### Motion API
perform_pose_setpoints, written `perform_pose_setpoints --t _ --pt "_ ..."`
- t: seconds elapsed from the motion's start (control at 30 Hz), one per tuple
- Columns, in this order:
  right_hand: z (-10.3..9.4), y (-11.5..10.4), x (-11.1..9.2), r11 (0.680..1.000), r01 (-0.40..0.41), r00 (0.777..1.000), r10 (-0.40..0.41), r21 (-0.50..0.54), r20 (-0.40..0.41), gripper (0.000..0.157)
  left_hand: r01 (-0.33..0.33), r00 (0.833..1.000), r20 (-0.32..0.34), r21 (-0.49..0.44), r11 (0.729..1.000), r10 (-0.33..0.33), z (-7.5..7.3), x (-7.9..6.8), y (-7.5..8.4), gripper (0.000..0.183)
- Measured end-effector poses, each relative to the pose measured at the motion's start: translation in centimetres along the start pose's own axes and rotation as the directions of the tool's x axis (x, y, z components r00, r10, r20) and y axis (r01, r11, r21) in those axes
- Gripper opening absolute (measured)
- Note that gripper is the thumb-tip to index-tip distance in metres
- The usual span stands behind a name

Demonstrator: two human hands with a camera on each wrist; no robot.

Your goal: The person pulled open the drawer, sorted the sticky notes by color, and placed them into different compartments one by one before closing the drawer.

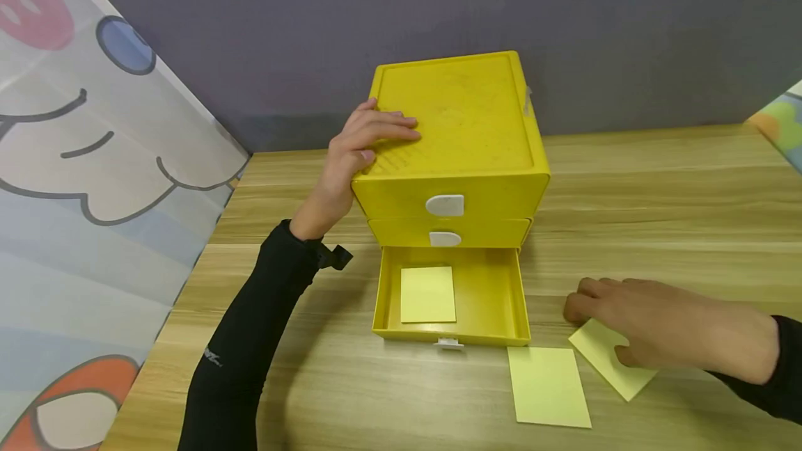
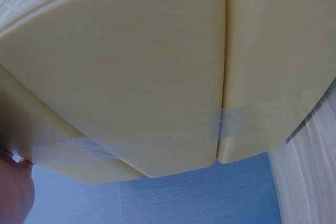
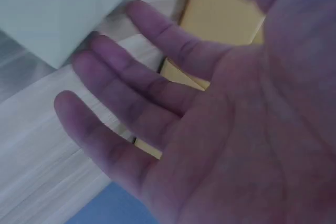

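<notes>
A yellow drawer box (image 1: 460,117) stands against the back wall, and its lowest drawer (image 1: 491,298) is pulled out. Inside that drawer lies a pale yellow sticky note (image 1: 429,295). My left hand (image 1: 360,145) rests on the box's top left edge, fingers stretched over the lid; the left wrist view shows the box's side (image 2: 131,77) close up. To the right, my right hand (image 1: 651,326) is over a second sticky note (image 1: 604,353), its thumb overlapping the paper. In the right wrist view its fingers (image 3: 126,103) are extended beside the paper. A third note (image 1: 548,387) lies just left of it.
All of this stands on a light wooden table (image 1: 658,214). Behind it rises a grey wall (image 1: 301,40), with a cartoon-printed panel (image 1: 94,263) along the left. The pulled-out drawer juts toward the front, with a white handle (image 1: 448,344) on it.
</notes>
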State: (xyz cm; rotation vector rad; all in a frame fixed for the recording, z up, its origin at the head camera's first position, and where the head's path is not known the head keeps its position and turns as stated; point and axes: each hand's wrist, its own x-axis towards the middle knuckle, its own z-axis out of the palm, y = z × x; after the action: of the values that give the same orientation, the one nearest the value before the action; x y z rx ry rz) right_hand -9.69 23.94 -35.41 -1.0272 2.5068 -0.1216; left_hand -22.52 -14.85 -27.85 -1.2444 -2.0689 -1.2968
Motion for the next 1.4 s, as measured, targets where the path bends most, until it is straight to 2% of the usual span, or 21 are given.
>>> perform_pose_setpoints --t 0.1,0.17,0.23,0.3,0.4,0.5,0.67,0.73,0.87,1.0,1.17,1.3,1.4 --pt "0.4 -0.2 -0.2 0.999 -0.026 0.995 0.023 0.025 0.094 0.080 -0.002 1.000 -0.005 0.011 1.000 0.002 -0.1 0.0 0.0 0.057" --pt "0.8 -0.8 -0.2 1.000 -0.015 0.993 0.016 -0.010 0.114 0.095 -0.001 1.000 -0.004 0.017 1.000 0.001 -0.2 -0.1 0.1 0.057" --pt "1.4 -1.3 -0.2 0.993 0.029 0.996 -0.020 -0.113 0.086 0.104 0.001 1.000 -0.001 0.015 1.000 -0.001 -0.3 -0.1 0.1 0.057" --pt "2.0 -1.7 -0.3 0.973 0.065 0.998 -0.062 -0.221 0.019 0.109 0.003 1.000 0.007 0.011 1.000 -0.003 -0.3 -0.1 0.2 0.057" --pt "2.6 -1.5 -0.6 0.946 0.070 0.992 -0.100 -0.317 -0.079 0.106 0.005 1.000 0.024 0.002 1.000 -0.005 -0.2 0.0 0.2 0.057" --pt "2.6 -0.8 -0.6 0.961 0.081 0.983 -0.122 -0.265 -0.140 0.099 0.005 0.999 0.037 0.002 1.000 -0.005 -0.1 0.2 0.2 0.057" --pt "1.9 0.0 -0.3 0.963 0.154 0.953 -0.204 -0.220 -0.224 0.096 0.004 0.999 0.033 0.001 1.000 -0.004 0.0 0.1 0.2 0.057" --pt "1.4 0.2 -0.5 0.969 0.148 0.949 -0.196 -0.197 -0.247 0.095 0.003 1.000 0.031 0.000 1.000 -0.003 -0.1 0.1 0.2 0.057" --pt "0.0 0.1 -1.0 0.982 0.080 0.934 -0.133 -0.168 -0.331 0.096 0.009 1.000 0.028 0.004 1.000 -0.009 -0.2 0.1 0.2 0.057" --pt "-2.0 -0.6 -1.1 0.987 0.041 0.905 -0.104 -0.157 -0.412 0.099 0.005 1.000 0.024 0.012 1.000 -0.005 -0.2 0.2 0.2 0.057" --pt "-4.7 -2.4 0.2 0.979 0.127 0.855 -0.190 -0.160 -0.483 0.103 0.001 1.000 0.021 0.017 1.000 -0.001 -0.2 0.2 0.1 0.057" --pt "-5.8 -4.3 1.8 0.974 0.167 0.850 -0.220 -0.151 -0.479 0.095 0.009 1.000 0.023 0.016 1.000 -0.009 -0.1 0.1 0.1 0.057" --pt "-6.0 -5.7 3.0 0.976 0.162 0.857 -0.214 -0.148 -0.469 0.089 0.012 1.000 0.021 0.022 1.000 -0.013 -0.1 0.1 0.2 0.057"
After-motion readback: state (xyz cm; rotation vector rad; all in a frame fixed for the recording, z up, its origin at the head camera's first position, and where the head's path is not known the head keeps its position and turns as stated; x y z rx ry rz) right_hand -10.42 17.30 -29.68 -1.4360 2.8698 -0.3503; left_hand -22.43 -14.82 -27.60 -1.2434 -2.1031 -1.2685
